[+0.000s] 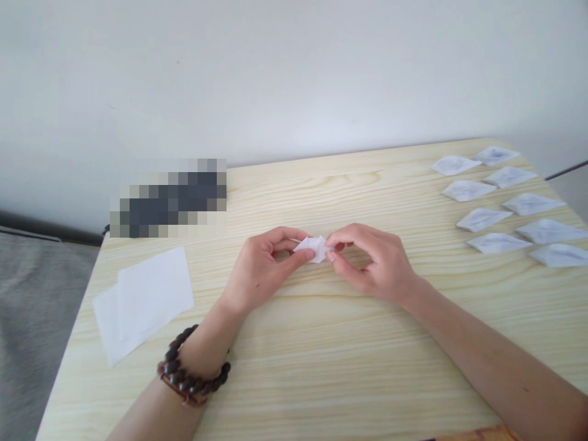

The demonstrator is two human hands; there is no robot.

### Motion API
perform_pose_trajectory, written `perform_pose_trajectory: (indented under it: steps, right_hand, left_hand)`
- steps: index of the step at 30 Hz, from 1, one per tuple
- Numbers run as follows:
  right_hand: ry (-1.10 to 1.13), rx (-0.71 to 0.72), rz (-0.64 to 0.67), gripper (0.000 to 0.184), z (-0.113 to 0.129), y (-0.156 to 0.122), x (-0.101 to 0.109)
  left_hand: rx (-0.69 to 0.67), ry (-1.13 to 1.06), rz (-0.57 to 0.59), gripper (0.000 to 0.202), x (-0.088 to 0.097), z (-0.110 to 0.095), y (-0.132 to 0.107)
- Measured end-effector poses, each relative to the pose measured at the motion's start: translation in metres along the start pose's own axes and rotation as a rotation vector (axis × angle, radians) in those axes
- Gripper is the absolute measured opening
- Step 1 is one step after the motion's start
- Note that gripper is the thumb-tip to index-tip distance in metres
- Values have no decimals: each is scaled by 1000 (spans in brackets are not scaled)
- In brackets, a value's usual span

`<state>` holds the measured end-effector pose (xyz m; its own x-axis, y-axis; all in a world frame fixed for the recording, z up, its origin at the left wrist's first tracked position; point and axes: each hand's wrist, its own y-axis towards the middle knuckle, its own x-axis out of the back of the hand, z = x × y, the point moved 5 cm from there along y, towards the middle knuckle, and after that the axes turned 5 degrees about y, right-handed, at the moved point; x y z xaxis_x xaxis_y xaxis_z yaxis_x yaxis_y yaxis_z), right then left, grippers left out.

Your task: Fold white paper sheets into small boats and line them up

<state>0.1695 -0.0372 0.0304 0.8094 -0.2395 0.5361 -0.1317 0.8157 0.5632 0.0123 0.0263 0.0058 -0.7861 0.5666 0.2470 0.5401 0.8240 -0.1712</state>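
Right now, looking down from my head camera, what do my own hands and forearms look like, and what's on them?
Your left hand and right hand are ungloved, with no sleeves showing. The left wrist wears a dark brown bracelet of rounded beads beside a thinner reddish-brown strand; nothing shows on the right wrist.

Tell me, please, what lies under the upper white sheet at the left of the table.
A second white sheet sticks out at the left from under the upper white sheet. The rest of it is covered, and anything hidden beneath cannot be seen.
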Motion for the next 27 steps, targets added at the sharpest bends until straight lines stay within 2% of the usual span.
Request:
perform_pose_trajectory:
  steps: [3, 10, 17, 21, 24, 27]
  right_hand:
    - [1, -90, -16, 13, -5, 0, 1]
    - [59, -48, 50, 5, -2, 1, -2]
    - [99, -51, 82, 6, 1, 3, -3]
    - [107, -114, 54, 6, -3, 4, 0]
    - [103, -167, 6, 5, -6, 4, 4]
    - [122, -152, 16, 3, -5, 3, 3]
  left_hand:
    - [-43, 33, -31, 24, -1, -1, -1]
    - [-173, 263, -102, 10, 0, -15, -4]
    - [-180, 279, -115, 17, -3, -14, -4]
    - [-221, 297, -132, 20, -3, -14, -3]
    - [-242, 359, -105, 24, -2, -14, -3]
    - [-218, 376, -36, 19, -5, -12, -3]
